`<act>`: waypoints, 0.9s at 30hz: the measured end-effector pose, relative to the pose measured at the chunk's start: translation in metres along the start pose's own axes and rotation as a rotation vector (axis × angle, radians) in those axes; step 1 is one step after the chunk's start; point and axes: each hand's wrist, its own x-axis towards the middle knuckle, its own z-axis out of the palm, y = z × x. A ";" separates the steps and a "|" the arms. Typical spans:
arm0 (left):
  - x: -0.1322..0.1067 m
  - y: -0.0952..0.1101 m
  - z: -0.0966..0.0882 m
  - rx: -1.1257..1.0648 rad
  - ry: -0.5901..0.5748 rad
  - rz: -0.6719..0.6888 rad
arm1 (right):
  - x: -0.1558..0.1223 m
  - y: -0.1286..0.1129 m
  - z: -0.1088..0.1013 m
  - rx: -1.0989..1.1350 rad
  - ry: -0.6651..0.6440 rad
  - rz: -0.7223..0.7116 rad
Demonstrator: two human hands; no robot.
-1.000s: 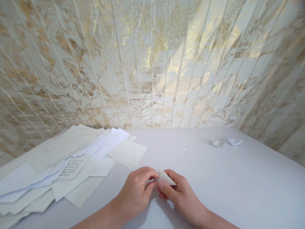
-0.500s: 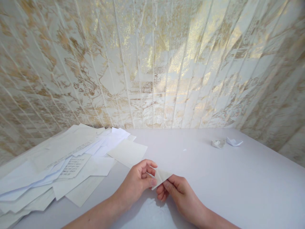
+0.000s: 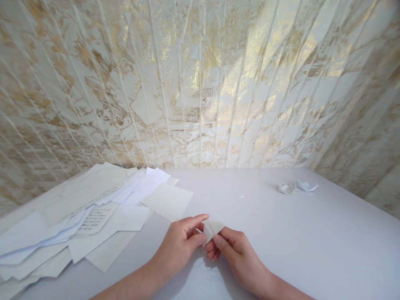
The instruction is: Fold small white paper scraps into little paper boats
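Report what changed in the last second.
The folded paper has turned, its right end now higher. The left hand has straightened its index finger toward the paper's top corner. The right hand keeps its grip. The paper pile and two small folded pieces stayed put.

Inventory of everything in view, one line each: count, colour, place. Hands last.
Folded paper piece: 1, off-white, between the two hands
Loose paper sheets: many overlapping, exact count unclear, white and off-white, some with printed text, left side of table
Boat-shaped paper folds: 2, one white with greyish marks, one plain white, side by side at far right of table
Paper scrap: 1, white, beyond the hands, slightly right of centre
Table: 1, pale white, under everything
Patterned backdrop: white with gold and brown, behind table
Left hand: 1, bare, at the folded piece's left edge
Right hand: 1, bare, pinching its right end
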 end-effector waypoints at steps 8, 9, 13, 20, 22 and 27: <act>0.000 -0.002 0.004 -0.054 -0.098 0.029 | 0.000 0.002 -0.002 -0.102 0.010 -0.054; 0.001 -0.002 0.003 -0.037 -0.080 0.030 | 0.001 0.003 -0.002 -0.081 0.001 -0.054; 0.001 -0.001 0.000 0.098 0.037 0.009 | 0.001 0.004 -0.001 -0.001 -0.035 -0.049; -0.001 0.010 0.003 0.300 0.050 0.082 | -0.001 0.002 0.000 -0.015 -0.050 -0.063; -0.001 0.010 0.003 0.353 0.104 0.095 | -0.002 0.000 0.001 -0.062 -0.064 -0.076; 0.000 0.008 0.003 0.400 0.127 0.103 | -0.002 -0.005 0.002 -0.195 -0.019 -0.080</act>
